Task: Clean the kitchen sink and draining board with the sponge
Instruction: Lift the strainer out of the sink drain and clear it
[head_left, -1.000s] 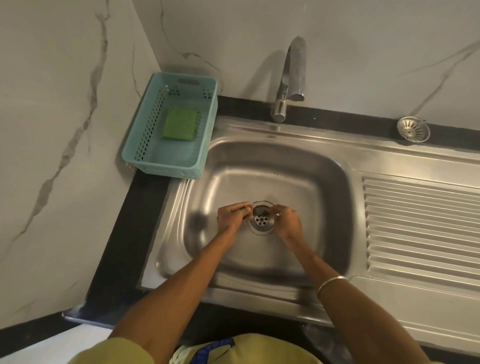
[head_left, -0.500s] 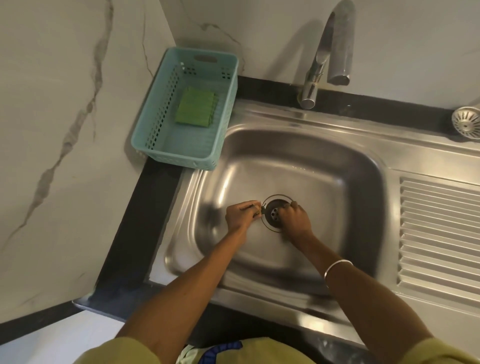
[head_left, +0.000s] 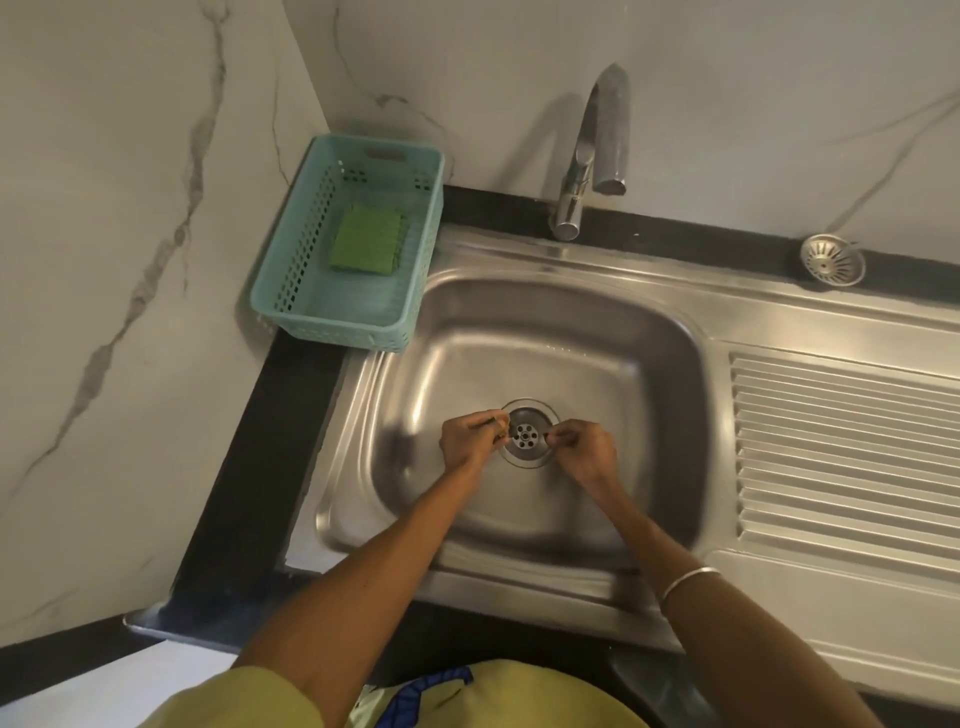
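Note:
The steel sink (head_left: 545, 332) fills the middle of the view, with its round drain (head_left: 527, 434) at the bottom of the basin. My left hand (head_left: 467, 439) is at the drain's left rim and my right hand (head_left: 584, 449) at its right rim. Both have fingertips pinched together; whether anything tiny is between them is too small to tell. The green sponge (head_left: 366, 244) lies apart from both hands, in a teal basket (head_left: 332, 332) at the sink's back left corner. The ribbed draining board (head_left: 841, 441) stretches to the right.
A chrome tap (head_left: 592, 150) rises behind the basin, spout over its back edge. A loose metal strainer (head_left: 831, 260) sits on the black counter strip behind the draining board. Marble walls close the left and back sides.
My right hand has slid off the drain to its right rim, leaving the drain holes showing. My left hand stays at the left rim. The view has shifted slightly.

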